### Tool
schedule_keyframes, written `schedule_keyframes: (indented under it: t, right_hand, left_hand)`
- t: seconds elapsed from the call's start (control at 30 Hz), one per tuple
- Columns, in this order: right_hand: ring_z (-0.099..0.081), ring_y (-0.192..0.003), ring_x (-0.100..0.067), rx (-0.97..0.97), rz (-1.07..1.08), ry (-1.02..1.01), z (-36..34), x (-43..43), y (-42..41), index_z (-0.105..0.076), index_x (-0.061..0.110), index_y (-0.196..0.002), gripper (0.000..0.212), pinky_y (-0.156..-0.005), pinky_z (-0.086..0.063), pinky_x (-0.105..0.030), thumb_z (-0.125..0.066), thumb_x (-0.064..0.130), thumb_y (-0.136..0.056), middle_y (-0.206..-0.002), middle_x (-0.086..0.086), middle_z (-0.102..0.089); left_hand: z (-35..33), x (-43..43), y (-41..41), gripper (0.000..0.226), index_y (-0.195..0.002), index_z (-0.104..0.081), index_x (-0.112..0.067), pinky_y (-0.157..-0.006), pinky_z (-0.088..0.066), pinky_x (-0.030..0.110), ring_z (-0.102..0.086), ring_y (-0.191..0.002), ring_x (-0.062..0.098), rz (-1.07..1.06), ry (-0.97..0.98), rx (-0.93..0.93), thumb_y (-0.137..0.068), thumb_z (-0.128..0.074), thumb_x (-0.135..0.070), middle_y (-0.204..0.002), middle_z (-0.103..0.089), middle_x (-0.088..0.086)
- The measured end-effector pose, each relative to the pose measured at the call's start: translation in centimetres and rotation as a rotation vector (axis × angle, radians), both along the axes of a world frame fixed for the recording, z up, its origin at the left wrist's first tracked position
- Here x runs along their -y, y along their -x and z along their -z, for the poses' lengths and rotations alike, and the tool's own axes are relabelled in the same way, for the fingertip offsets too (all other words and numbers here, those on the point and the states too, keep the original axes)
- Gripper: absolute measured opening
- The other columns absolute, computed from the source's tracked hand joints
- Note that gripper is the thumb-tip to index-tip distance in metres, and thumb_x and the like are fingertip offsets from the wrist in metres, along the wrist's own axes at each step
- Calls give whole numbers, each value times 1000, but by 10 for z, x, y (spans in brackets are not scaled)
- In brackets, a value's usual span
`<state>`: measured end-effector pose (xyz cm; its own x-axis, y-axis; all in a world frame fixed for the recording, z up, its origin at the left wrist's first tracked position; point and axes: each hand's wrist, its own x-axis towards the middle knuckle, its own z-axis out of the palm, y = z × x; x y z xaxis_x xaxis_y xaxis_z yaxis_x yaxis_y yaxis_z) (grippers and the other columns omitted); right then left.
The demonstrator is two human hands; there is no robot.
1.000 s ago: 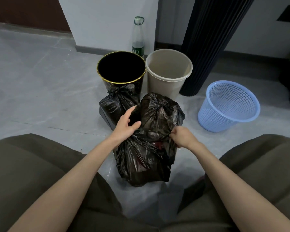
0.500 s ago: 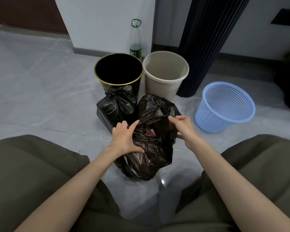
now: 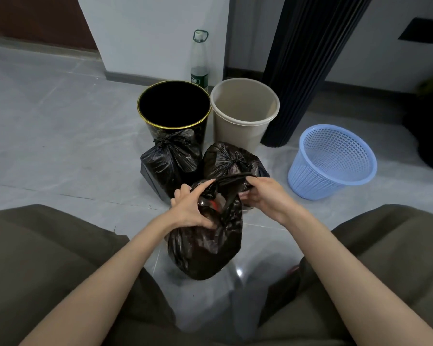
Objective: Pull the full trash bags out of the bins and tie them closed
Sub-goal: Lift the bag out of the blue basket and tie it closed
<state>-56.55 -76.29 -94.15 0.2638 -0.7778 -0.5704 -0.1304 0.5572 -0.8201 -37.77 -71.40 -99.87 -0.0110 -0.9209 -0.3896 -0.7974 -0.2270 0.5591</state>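
The untied trash bag (image 3: 205, 248) stands on the grey floor (image 3: 60, 146) between my two knees, close in front of me. Its mouth is not closed, and something red shows inside the opening. My left hand (image 3: 188, 211) grips the gathered plastic on the left side of the mouth, with the fingers curled around it. My right hand (image 3: 265, 196) pinches the other end, so a twisted strip of the black plastic is stretched between both hands above the opening. Just behind this bag two tied trash bags lie on the floor side by side, the left tied bag (image 3: 171, 163) and the right tied bag (image 3: 233, 158), each with a knot on top. Behind them stand the black bin (image 3: 152, 131) with a gold rim and the beige bin (image 3: 235, 132), next to each other. A plastic bottle (image 3: 199, 68) stands by the wall behind the bins. On the right, apart from them, is a blue mesh basket (image 3: 330, 171).
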Motion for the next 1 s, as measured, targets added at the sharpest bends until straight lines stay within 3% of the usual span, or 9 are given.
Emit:
schedule_keyframes:
  t: [0.13,0.27,0.4,0.53,0.7,0.8,1.0]
  right_hand:
    - [-63,-72,-18,166,63,-144,2,-3,-3,-63,7,-87,26,-79,-52,-30,-44,17,-100,-59,-4,-69]
    - [-68,-67,-12,162,-40,-78,3,-10,-12,-64,11,-89,24,-75,-55,-24,-43,14,-100,-70,0,-73]
    - [-64,-79,-12,-4,-258,16,2,-13,-16,-65,14,-83,24,-83,-52,-28,-47,19,-99,-81,2,-72]
    - [-57,-76,-13,-178,-310,132,-5,-9,-16,-65,17,-75,29,-77,-43,-28,-50,29,-97,-80,0,-68]
    - [-67,-79,-11,165,-81,-117,-12,-4,-12,-65,14,-80,29,-83,-46,-25,-46,25,-99,-80,-1,-73]
    - [-71,-81,-14,406,115,-286,-8,1,-8,-64,11,-87,31,-93,-45,-28,-42,28,-100,-78,-5,-75]
    - [-72,-68,-15,595,419,-360,0,4,-4,-63,10,-87,31,-84,-54,-31,-41,26,-101,-69,-4,-73]
  left_hand:
    - [-5,0,5,141,-135,17,-62,-94,-23,35,-27,-112,23,19,-17,-11,-38,-86,-61,-123,-27,6]
    - [-8,-2,22,142,-133,22,-62,-96,-24,35,-28,-113,23,4,25,-22,-35,-81,-69,-121,-29,5]
    - [-5,-3,37,132,-136,5,-63,-102,-28,43,-29,-112,24,-209,131,-68,-36,-80,-71,-117,-30,5]
    - [2,-3,35,91,-128,-35,-55,-98,-28,35,-29,-107,23,-263,167,-35,-48,-78,-68,-109,-27,-1]
    - [10,-1,34,49,-100,-60,-39,-90,-29,33,-27,-100,20,-286,182,13,-59,-75,-60,-102,-29,-1]
    - [12,-1,30,42,-96,-62,-34,-86,-23,32,-25,-99,18,-283,199,54,-63,-75,-57,-101,-27,-2]
    - [21,-2,22,38,-99,-65,-27,-91,-26,34,-32,-110,25,-264,198,165,-74,-68,-55,-101,-26,-3]
